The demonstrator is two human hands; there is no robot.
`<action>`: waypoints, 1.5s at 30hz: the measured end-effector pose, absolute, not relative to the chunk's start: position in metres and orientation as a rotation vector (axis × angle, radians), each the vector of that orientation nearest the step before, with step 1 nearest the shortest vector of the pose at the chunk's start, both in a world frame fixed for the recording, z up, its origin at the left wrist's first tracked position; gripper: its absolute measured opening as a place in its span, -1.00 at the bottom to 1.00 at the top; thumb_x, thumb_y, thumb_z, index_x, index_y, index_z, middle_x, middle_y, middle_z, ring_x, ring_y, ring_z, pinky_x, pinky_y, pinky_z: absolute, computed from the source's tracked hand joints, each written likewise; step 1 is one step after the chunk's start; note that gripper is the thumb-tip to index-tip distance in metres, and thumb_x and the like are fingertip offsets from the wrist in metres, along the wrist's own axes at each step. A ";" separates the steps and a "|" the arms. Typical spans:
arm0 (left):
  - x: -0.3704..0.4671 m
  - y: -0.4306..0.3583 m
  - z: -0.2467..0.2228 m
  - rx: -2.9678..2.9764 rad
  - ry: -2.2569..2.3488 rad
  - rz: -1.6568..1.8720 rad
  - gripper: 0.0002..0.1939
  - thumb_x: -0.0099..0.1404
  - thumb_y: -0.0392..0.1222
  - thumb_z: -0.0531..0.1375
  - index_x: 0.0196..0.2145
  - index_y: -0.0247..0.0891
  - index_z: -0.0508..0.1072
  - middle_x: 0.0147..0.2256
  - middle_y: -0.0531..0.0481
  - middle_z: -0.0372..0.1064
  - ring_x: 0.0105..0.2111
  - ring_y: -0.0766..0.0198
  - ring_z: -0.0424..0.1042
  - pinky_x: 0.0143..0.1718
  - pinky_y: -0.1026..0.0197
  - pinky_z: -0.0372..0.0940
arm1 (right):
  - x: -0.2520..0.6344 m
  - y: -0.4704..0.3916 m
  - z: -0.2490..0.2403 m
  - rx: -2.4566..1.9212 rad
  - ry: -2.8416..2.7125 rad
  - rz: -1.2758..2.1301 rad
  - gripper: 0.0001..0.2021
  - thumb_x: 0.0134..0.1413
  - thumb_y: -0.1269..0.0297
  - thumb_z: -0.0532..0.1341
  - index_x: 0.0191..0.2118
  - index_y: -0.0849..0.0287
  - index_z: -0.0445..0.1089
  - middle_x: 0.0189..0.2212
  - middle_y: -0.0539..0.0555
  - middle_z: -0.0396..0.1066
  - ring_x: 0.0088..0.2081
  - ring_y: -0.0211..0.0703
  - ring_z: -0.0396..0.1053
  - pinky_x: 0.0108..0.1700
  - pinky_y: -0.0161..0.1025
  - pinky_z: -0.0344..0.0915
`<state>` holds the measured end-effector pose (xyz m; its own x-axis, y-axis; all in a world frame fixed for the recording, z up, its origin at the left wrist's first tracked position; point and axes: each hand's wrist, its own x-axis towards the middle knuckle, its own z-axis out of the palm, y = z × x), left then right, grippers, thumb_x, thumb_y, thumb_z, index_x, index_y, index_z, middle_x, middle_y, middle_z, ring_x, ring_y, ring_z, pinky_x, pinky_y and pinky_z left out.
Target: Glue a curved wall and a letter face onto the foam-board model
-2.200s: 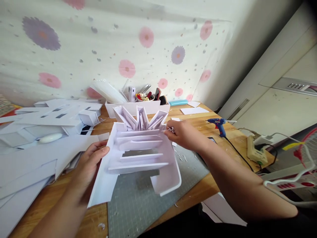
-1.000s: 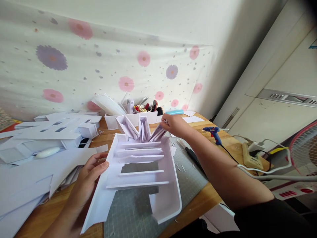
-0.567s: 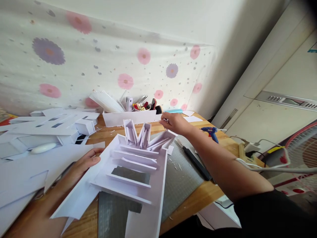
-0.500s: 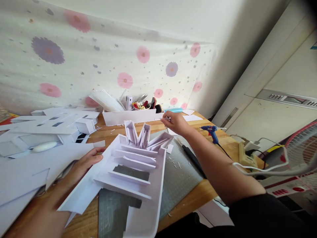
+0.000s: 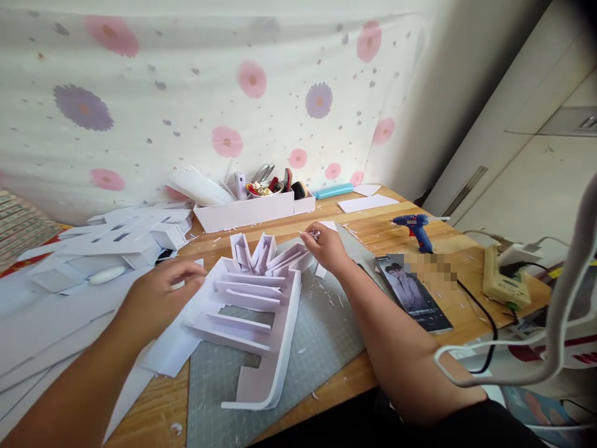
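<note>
A white foam-board model (image 5: 242,283) with several parallel upright strips, cut-outs and a curved right wall lies on the grey cutting mat (image 5: 321,348). My left hand (image 5: 163,292) hovers by the model's left edge, fingers curved and apart, with nothing visible in them. My right hand (image 5: 326,247) is closed above the mat, just right of the model's narrow boxes. Small white scraps (image 5: 314,235) show between its fingers. White shavings (image 5: 329,292) lie on the mat below my right wrist.
A blue glue gun (image 5: 415,230) and a phone (image 5: 410,292) lie to the right, near a power strip (image 5: 506,280). A white tool box (image 5: 247,211) stands at the back. White board structures (image 5: 130,236) fill the left. A white cable (image 5: 555,323) hangs at the right.
My left hand has let go of the model's left edge. The model now sits lower and flatter on the mat. My right hand has come nearer, still holding scraps. The phone has come into view.
</note>
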<state>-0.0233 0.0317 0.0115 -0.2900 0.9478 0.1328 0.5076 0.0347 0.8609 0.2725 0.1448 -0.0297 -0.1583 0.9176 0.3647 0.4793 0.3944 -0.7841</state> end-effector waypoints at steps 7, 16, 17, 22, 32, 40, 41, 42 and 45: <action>0.067 0.094 0.014 2.586 1.651 0.286 -0.82 0.19 -0.16 0.21 -0.31 -0.08 0.63 0.04 -0.07 0.39 0.08 -0.02 0.28 0.15 -0.11 0.14 | 0.272 0.144 -0.032 -1.280 -1.746 0.556 -0.86 0.08 0.22 0.20 -0.44 0.13 0.34 -0.62 -0.06 0.30 -0.54 -0.23 0.25 -0.43 -0.32 0.08; 0.108 0.119 0.005 2.728 1.700 -0.142 -0.77 0.16 -0.26 0.26 -0.18 -0.16 0.56 0.06 -0.13 0.35 0.10 -0.06 0.26 0.13 -0.15 0.13 | 0.275 0.148 -0.035 -1.276 -1.687 0.513 -0.85 0.10 0.20 0.19 -0.43 0.12 0.35 -0.62 -0.05 0.34 -0.54 -0.20 0.30 -0.42 -0.32 0.11; 0.108 0.119 0.005 2.742 1.704 -0.141 -0.71 0.16 -0.26 0.27 -0.13 -0.19 0.53 0.04 -0.16 0.35 0.08 -0.06 0.27 0.11 -0.13 0.15 | 0.275 0.148 -0.035 -1.273 -1.688 0.502 -0.85 0.10 0.20 0.19 -0.43 0.12 0.34 -0.61 -0.04 0.35 -0.53 -0.20 0.31 -0.42 -0.32 0.11; 0.110 0.115 0.003 2.793 1.707 -0.137 -0.69 0.15 -0.29 0.26 -0.11 -0.22 0.52 -0.03 -0.19 0.36 0.05 -0.08 0.28 0.11 -0.18 0.13 | 0.274 0.149 -0.037 -1.261 -1.692 0.497 -0.84 0.10 0.20 0.19 -0.44 0.12 0.33 -0.62 -0.04 0.35 -0.54 -0.20 0.31 -0.42 -0.32 0.12; 0.103 0.122 -0.001 2.628 1.812 0.080 -0.94 0.06 -0.35 0.25 -0.45 -0.26 0.52 -0.15 -0.16 0.41 -0.04 -0.02 0.35 -0.01 0.02 0.25 | 0.275 0.150 -0.042 -1.211 -1.711 0.528 -0.81 0.08 0.13 0.16 -0.46 0.11 0.31 -0.63 -0.04 0.32 -0.56 -0.21 0.26 -0.45 -0.32 0.10; 0.102 0.117 -0.005 2.534 1.790 0.280 -0.96 0.14 -0.31 0.19 -0.42 -0.26 0.46 -0.20 -0.14 0.41 -0.13 0.07 0.41 -0.10 0.11 0.28 | 0.271 0.155 -0.051 -1.231 -1.715 0.566 -0.81 0.05 0.12 0.17 -0.46 0.11 0.31 -0.67 -0.08 0.25 -0.59 -0.23 0.21 -0.46 -0.32 0.09; 0.101 0.116 -0.002 2.527 1.782 0.295 -0.96 0.14 -0.30 0.19 -0.42 -0.25 0.45 -0.20 -0.13 0.42 -0.13 0.07 0.41 -0.10 0.12 0.28 | 0.272 0.155 -0.051 -1.230 -1.715 0.566 -0.80 0.05 0.12 0.16 -0.47 0.11 0.31 -0.68 -0.08 0.25 -0.58 -0.22 0.21 -0.46 -0.32 0.09; 0.100 0.115 0.001 2.513 1.782 0.309 -0.97 0.13 -0.28 0.19 -0.43 -0.24 0.45 -0.21 -0.11 0.43 -0.14 0.08 0.42 -0.12 0.13 0.27 | 0.272 0.155 -0.051 -1.224 -1.714 0.565 -0.79 0.05 0.11 0.16 -0.47 0.11 0.31 -0.67 -0.07 0.26 -0.57 -0.22 0.22 -0.46 -0.31 0.09; 0.086 0.108 0.017 2.421 1.832 0.351 -0.92 0.15 -0.18 0.18 -0.42 -0.21 0.45 -0.34 -0.02 0.47 -0.30 0.12 0.45 -0.26 0.15 0.27 | 0.275 0.154 -0.050 -1.196 -1.700 0.556 -0.79 0.06 0.10 0.15 -0.45 0.12 0.32 -0.61 -0.03 0.34 -0.54 -0.20 0.27 -0.43 -0.31 0.14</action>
<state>0.0863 0.1084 0.0172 0.2565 0.9576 0.1310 0.9381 -0.2793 0.2049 0.2746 0.1541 -0.0504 -0.0699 0.8964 0.4376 0.4640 0.4175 -0.7812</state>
